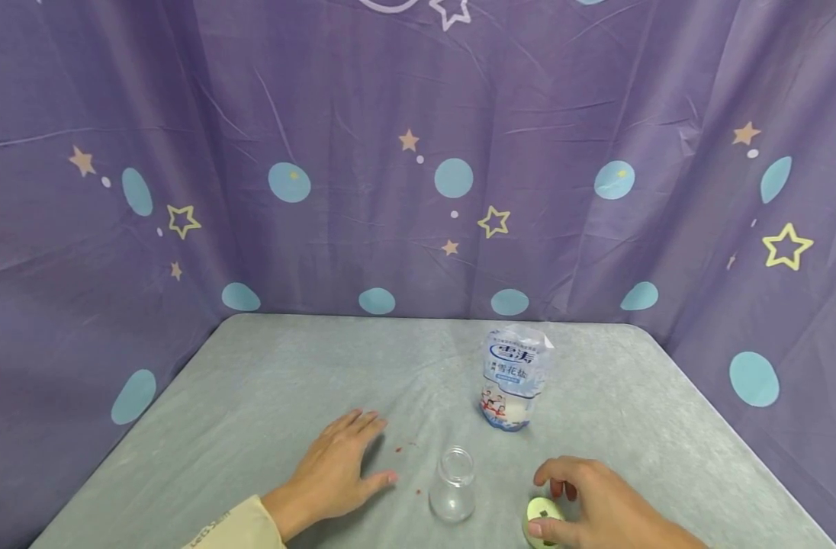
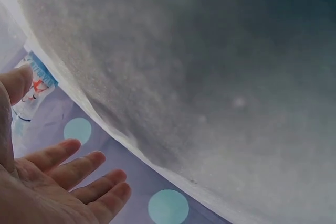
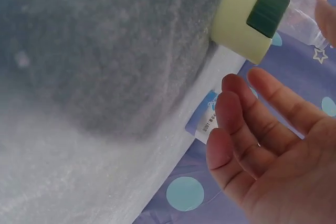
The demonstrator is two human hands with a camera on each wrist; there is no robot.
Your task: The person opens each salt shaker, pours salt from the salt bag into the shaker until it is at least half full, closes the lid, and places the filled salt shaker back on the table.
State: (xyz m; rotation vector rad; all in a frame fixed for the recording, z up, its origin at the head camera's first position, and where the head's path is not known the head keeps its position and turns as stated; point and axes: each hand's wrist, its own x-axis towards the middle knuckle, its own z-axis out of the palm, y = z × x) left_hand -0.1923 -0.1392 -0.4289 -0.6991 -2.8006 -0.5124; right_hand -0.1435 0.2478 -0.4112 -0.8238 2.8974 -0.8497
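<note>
A clear glass jar stands uncovered on the table between my two hands. My left hand is to the left of it, palm down with fingers extended and holding nothing. To the jar's right sits a pale yellow-green lid with a dark green tab on its side. My right hand hovers at this lid, thumb overlapping it in the head view and fingers loosely bent. In the right wrist view a gap shows between those fingertips and the lid.
Behind the jar, a blue and white bag of salt stands upright on the grey-covered table. Small red specks lie near the jar. A purple curtain with stars and dots surrounds the table at the back and sides.
</note>
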